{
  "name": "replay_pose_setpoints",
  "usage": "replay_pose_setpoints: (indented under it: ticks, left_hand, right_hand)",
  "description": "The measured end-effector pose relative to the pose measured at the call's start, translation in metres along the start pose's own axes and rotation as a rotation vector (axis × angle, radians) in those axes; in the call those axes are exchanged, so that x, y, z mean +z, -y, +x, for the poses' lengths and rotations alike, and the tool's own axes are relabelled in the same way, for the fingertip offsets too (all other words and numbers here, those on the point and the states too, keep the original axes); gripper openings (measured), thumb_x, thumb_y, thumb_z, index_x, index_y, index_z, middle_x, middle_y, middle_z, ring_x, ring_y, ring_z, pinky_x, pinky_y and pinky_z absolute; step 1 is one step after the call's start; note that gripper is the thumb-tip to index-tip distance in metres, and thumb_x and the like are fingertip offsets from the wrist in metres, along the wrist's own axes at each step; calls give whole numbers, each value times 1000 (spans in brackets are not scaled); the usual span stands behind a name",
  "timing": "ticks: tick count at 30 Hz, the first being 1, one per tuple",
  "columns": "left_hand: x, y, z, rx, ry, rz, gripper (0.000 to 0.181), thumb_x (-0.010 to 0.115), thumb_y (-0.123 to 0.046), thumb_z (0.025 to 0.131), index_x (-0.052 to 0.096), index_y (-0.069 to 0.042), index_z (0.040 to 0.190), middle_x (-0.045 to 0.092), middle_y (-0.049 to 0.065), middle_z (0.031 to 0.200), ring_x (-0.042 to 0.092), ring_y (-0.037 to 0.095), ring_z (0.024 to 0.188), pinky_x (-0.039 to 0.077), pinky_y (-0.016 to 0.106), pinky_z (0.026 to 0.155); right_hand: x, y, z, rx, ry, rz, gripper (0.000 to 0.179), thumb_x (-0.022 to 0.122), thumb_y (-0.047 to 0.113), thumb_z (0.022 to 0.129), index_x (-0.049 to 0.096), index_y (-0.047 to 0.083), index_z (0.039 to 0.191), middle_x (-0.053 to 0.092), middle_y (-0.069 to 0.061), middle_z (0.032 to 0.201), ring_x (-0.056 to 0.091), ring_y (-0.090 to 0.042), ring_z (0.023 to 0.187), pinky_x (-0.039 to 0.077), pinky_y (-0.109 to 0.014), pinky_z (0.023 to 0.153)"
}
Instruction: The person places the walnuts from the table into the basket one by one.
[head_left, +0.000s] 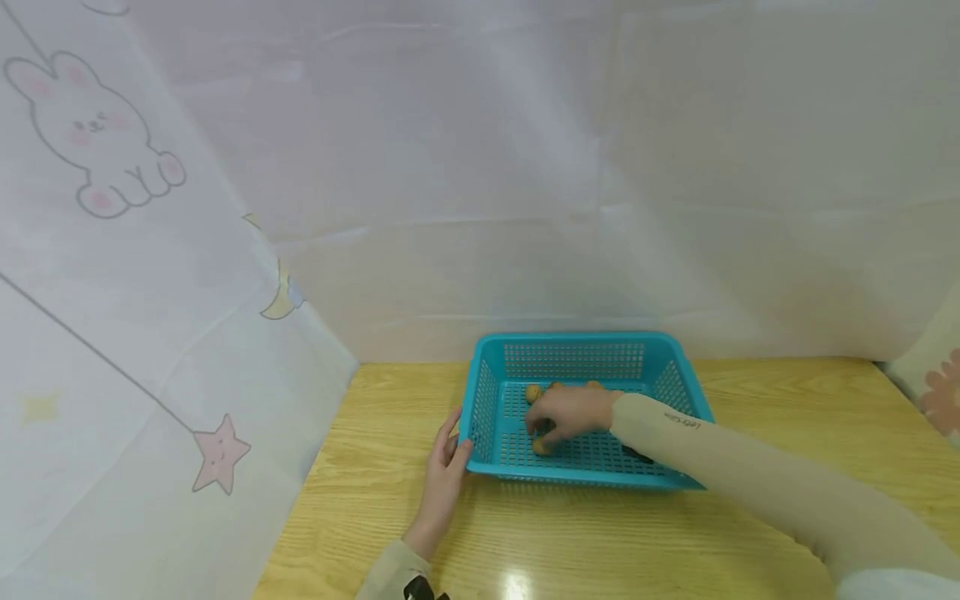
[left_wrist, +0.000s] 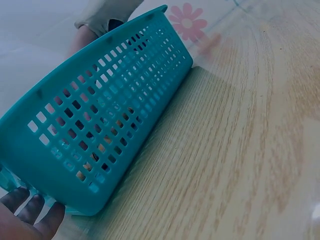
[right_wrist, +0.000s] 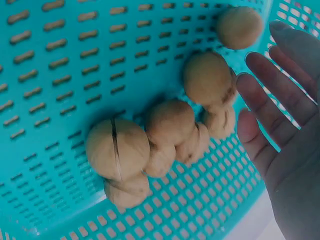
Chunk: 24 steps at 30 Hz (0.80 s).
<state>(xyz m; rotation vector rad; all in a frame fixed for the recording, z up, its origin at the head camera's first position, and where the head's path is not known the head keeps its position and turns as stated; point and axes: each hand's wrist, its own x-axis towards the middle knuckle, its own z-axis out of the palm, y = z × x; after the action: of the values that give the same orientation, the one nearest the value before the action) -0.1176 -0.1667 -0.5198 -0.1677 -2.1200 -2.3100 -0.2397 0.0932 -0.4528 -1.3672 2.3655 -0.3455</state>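
A turquoise plastic basket (head_left: 585, 477) with lattice walls stands on the table. Several round tan walnuts (right_wrist: 118, 150) lie inside it, one with a dark line across its shell. My left hand (head_left: 442, 475) holds the basket's left end at the near corner; its fingertips (left_wrist: 52, 217) touch the outer wall in the left wrist view. Inside the basket is my right hand (head_left: 572, 410), palm down above a single walnut (head_left: 539, 447). In the right wrist view its fingers (right_wrist: 267, 75) are loosely spread beside the walnuts, with nothing held.
The wood-grain table (head_left: 375, 492) extends on both sides of the basket. Behind it hangs a pale sheet (head_left: 480, 208), which also covers the left side, with printed cartoon figures. My right sleeve (head_left: 750, 475) crosses the basket's near right corner.
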Motion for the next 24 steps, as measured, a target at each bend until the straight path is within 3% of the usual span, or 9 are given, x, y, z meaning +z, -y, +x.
replay_pose_setpoints:
  ticks: [3, 7, 14, 20, 24]
  left_hand:
    - [1, 0, -1, -3, -4, -2, 59, 48, -23, 113, 26, -15, 166, 52, 29, 149, 53, 45, 135, 55, 40, 102]
    - [1, 0, -2, -6, -8, -4, 58, 48, -22, 113, 27, -17, 166, 52, 28, 150, 53, 46, 136, 55, 38, 101]
    - [2, -4, -3, -7, -5, 13, 60, 49, -22, 112, 26, -14, 166, 50, 30, 150, 53, 46, 135, 55, 35, 100]
    - [2, -8, -3, -20, 8, 21, 61, 50, -25, 112, 25, -13, 166, 50, 30, 150, 53, 46, 135, 54, 43, 102]
    - [-1, -8, -5, -33, 16, 14, 62, 47, -33, 113, 24, -14, 167, 49, 29, 151, 52, 46, 137, 51, 51, 106]
  right_hand:
    - [-7, -2, -7, -5, -33, 26, 21, 76, 18, 97, 75, 14, 118, 75, 0, 112, 69, -9, 98, 57, -32, 86]
    - [-21, 0, -20, 4, -67, 52, 22, 72, 15, 98, 75, 13, 120, 74, 0, 113, 61, -7, 82, 54, -32, 78]
    - [-42, 10, -53, 26, -141, 51, 27, 72, 24, 101, 72, 16, 127, 72, -1, 123, 67, -14, 100, 56, -36, 84]
    - [-56, 16, -90, 47, -207, 9, 21, 69, 29, 103, 73, 22, 122, 72, 5, 117, 61, -5, 92, 55, -37, 81]
    - [-59, 20, -119, 45, -282, -33, 21, 71, 29, 102, 73, 19, 120, 72, 4, 116, 63, -7, 94, 56, -37, 80]
